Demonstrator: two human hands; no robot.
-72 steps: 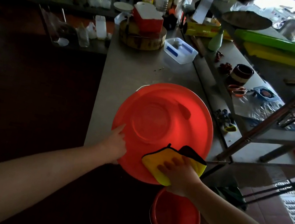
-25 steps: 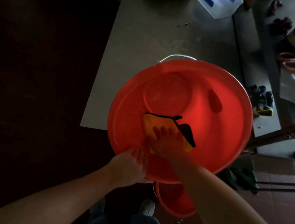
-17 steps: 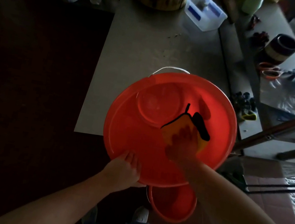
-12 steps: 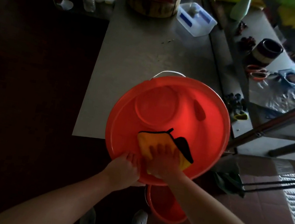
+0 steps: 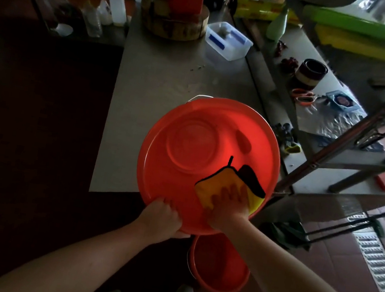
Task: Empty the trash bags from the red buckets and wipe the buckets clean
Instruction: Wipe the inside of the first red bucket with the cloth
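While the large red bucket [image 5: 166, 187] lies tipped at the counter's [image 5: 162, 76] near edge, mouth toward the camera, the left hand [image 5: 163, 218] grips its near rim, fingers [image 5: 168, 203] curled over the lip. The right hand [image 5: 229, 209] is inside, fingers spread flat, pressing a yellow cloth [image 5: 216, 181] against the lower right inner wall. A second red bucket [image 5: 216, 268] stands on the floor [image 5: 348, 250] just below that edge.

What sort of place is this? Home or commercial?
Likely a working kitchen, perhaps a small eatery's: the red bucket is wiped at a long steel table, with a thick round chopping block and bottles on a shelf behind.
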